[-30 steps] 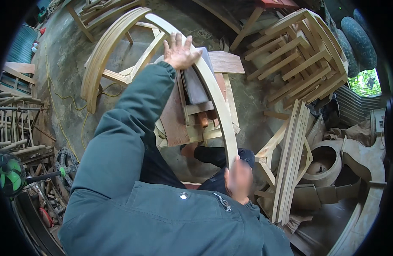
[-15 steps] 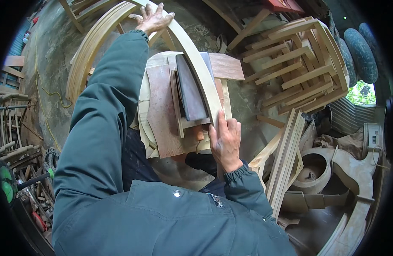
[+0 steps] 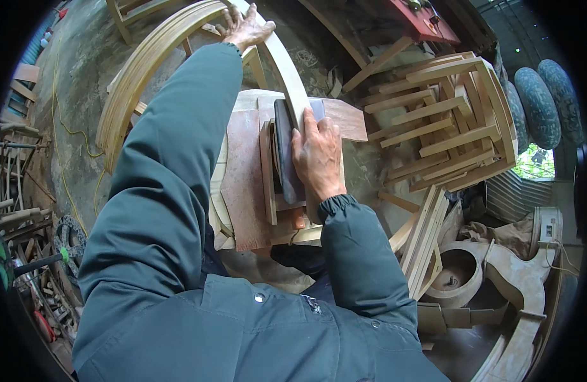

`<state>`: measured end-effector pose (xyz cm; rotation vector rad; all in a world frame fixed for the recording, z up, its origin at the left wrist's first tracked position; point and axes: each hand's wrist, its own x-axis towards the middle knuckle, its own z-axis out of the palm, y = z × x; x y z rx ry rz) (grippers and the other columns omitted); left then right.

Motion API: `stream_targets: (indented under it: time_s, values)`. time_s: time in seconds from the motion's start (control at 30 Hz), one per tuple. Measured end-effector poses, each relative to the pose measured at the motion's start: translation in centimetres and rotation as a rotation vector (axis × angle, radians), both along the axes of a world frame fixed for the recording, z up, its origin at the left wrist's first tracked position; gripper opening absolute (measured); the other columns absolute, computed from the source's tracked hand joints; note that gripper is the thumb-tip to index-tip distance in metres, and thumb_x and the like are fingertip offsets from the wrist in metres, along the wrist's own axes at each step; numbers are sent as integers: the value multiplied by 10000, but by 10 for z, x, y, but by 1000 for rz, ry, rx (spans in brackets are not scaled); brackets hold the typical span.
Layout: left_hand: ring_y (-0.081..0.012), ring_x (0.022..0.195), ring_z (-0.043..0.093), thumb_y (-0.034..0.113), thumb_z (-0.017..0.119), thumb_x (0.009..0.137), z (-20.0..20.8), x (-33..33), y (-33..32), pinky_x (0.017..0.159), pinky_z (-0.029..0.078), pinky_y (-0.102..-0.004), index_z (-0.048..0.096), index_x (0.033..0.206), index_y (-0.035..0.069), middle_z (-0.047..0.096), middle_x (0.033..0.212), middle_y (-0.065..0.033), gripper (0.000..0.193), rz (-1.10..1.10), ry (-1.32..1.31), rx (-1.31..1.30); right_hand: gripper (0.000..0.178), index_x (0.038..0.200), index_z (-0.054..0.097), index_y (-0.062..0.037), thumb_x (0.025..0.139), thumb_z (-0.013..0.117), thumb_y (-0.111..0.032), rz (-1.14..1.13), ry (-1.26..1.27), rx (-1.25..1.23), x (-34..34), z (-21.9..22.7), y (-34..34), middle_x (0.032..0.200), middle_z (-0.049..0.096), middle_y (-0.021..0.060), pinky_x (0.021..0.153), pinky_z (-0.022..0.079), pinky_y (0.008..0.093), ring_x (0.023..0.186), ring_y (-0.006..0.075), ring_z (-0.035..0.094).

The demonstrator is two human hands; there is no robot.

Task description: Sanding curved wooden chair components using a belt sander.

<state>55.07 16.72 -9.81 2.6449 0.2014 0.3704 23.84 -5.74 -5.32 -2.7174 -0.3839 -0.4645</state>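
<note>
Centre frame: right hand [image 3: 319, 153] grips curved strip [image 3: 284, 69] over grey plate [image 3: 286, 141]; left hand [image 3: 246, 28], upper centre, spread open on it; work seems midway; curved stack [image 3: 150, 60], upper left, finished or not, unclear

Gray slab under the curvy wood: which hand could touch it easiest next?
Probably the right hand: it touches the curved strip close to the gray slab, while the left hand is farther up the strip.
</note>
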Motion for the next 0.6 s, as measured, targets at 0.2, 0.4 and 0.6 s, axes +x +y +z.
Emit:
stream_targets:
  time_s: [0.2, 0.4, 0.6]
  values:
    - [-411, 1607, -104, 657, 487, 925, 27, -59, -19, 1246, -41, -662, 234, 1675, 273, 8, 1749, -207, 879, -108, 96, 114, 572, 1471, 536, -29, 931, 677, -156, 4, -11, -84, -37, 0, -21, 1048, 567, 188, 887, 454, 454, 990, 360, 542]
    - [-386, 1612, -99, 648, 365, 986, 39, -154, -68, 1247, -87, -617, 202, 1685, 206, 1, 1749, -211, 843, -258, 196, 193, 626, 1478, 520, 0, 894, 704, -132, -3, 42, -47, -141, -6, -62, 1003, 537, 166, 860, 439, 439, 949, 344, 520]
    - [-477, 1587, 112, 481, 478, 977, 33, -289, -116, 1221, 81, -730, 432, 1574, 58, 282, 1660, -294, 733, -527, -1, 362, 738, 1523, 486, -46, 836, 747, -119, -101, 106, -19, -284, -13, -100, 1000, 587, 189, 909, 467, 480, 979, 389, 562]
